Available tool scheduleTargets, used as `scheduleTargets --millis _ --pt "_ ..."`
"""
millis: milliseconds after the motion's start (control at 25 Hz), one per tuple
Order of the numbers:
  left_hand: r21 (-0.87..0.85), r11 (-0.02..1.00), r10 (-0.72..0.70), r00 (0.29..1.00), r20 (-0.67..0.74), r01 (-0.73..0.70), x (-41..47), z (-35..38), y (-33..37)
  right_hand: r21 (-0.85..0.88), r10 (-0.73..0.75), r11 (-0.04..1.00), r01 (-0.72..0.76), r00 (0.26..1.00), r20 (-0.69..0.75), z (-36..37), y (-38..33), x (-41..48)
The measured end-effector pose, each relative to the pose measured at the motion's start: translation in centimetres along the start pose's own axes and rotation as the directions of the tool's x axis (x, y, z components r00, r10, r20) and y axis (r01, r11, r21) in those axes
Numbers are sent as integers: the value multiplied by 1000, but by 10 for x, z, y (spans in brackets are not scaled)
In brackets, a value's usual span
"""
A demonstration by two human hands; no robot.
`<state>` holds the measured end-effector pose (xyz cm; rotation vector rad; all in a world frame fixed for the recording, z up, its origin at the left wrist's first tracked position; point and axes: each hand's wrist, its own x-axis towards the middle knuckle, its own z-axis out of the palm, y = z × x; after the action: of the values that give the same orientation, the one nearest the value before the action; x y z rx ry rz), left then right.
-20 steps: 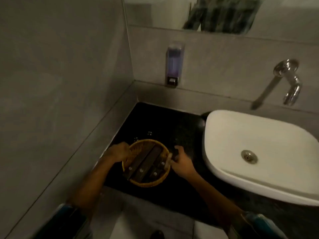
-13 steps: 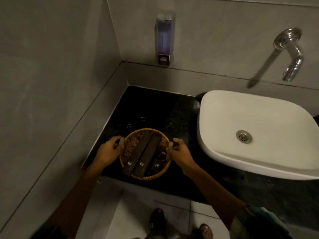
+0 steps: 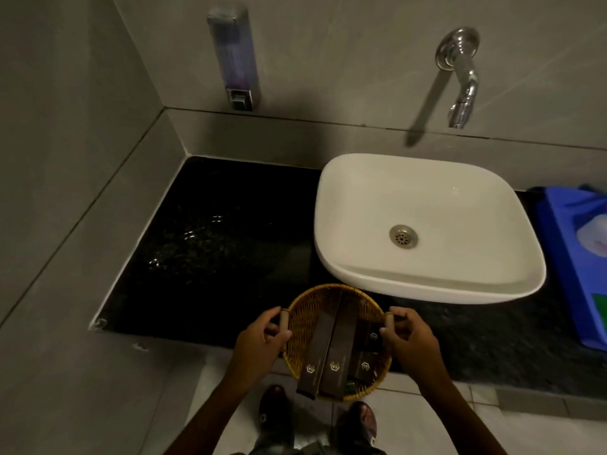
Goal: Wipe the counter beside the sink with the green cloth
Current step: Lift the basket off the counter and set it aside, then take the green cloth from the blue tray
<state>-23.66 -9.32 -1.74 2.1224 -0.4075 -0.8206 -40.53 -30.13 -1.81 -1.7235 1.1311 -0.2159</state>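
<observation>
A round wicker basket (image 3: 307, 305) with several dark brown boxes in it hangs over the counter's front edge. My left hand (image 3: 259, 341) grips its left handle and my right hand (image 3: 409, 336) grips its right handle. The black stone counter (image 3: 210, 238) left of the white sink (image 3: 423, 205) lies bare, with a few wet glints on it. No green cloth shows in this view.
A soap dispenser (image 3: 235, 57) hangs on the back wall above the counter. A chrome tap (image 3: 461, 80) juts out over the sink. A blue plastic item (image 3: 571, 254) lies on the counter right of the sink. Grey tiled walls close the left side. My shoes (image 3: 358, 421) stand on the floor below.
Both hands have lifted the basket off the counter's left part and drawn it toward me, past the front edge. The view has tilted down and right.
</observation>
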Motion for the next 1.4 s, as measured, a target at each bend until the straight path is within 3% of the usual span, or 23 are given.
scheduleTargets --millis 320,480,640,800,960,1080,1120,1280,1400 --pt "138 989 45 999 27 -48 4 15 1 -135 -59 989 63 998 35 -12 15 6" --pt "301 951 90 993 -70 -65 10 12 17 -113 -58 992 56 998 -14 -26 16 12" --pt "369 911 249 959 -138 -184 15 28 60 -83 -114 991 105 988 -105 -58 18 17" --pt "335 828 504 858 -93 -450 30 77 137 7 -171 983 183 931 -323 -117 20 28" --pt "315 559 794 604 63 -767 42 173 237 29 -69 994 107 795 -602 -229 51 62" --pt "239 307 907 359 219 -921 44 265 294 -163 -5 976 -144 736 -677 -317 94 100" --pt "219 241 905 300 301 -946 46 298 307 -228 34 943 -242 752 -658 -343 112 113" --pt "290 56 637 258 726 -955 55 411 327 -339 345 774 -534 805 -482 -399 170 150" --pt "327 -12 426 291 857 -945 63 468 326 -316 430 743 -590 782 -450 -406 187 164"
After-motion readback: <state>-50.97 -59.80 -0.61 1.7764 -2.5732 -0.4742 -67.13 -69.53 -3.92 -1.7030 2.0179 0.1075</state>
